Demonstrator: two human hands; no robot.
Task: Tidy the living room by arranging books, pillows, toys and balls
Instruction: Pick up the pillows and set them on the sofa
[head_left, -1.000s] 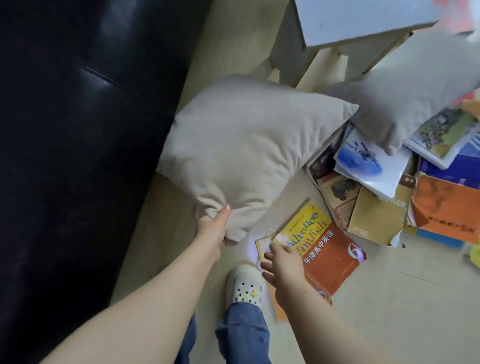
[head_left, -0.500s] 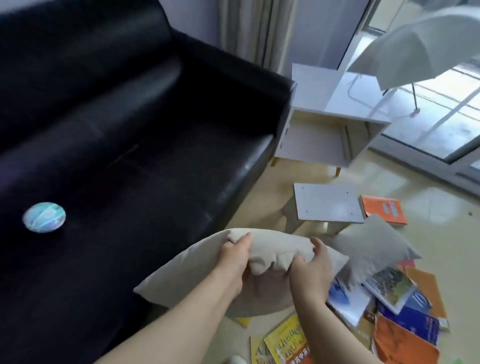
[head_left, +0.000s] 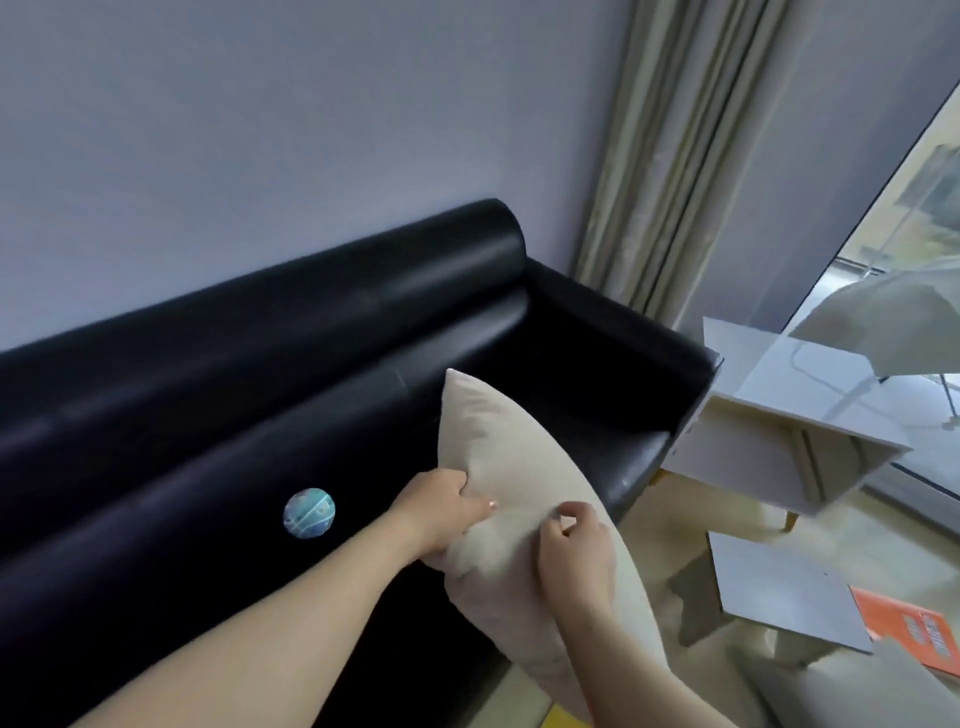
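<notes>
The beige pillow (head_left: 514, 467) is held on edge in the air, over the front edge of the black sofa (head_left: 260, 364). Its long axis slants from a pointed corner at the upper left, aimed at the sofa's backrest, down to the lower right near the person. The cover is plain, soft and velvety, creased where it is gripped.

The left hand (head_left: 441, 512) clasps the pillow's left side, thumb laid along the near face and the other fingers wrapped behind the edge. The right hand (head_left: 576, 556) has its fingers (head_left: 569, 512) curled and pinching a fold of fabric on the near face.

One pillow is held, by two hands. One blue-green patterned ball (head_left: 309, 514) lies on the sofa seat, left of the left hand and apart from it. To the right, one white side table (head_left: 789, 374) stands just beside the sofa arm. One low white stool (head_left: 779, 592) is on the floor (head_left: 675, 525) nearer the person, and one orange book (head_left: 904, 639) lies partly under its right edge.
</notes>
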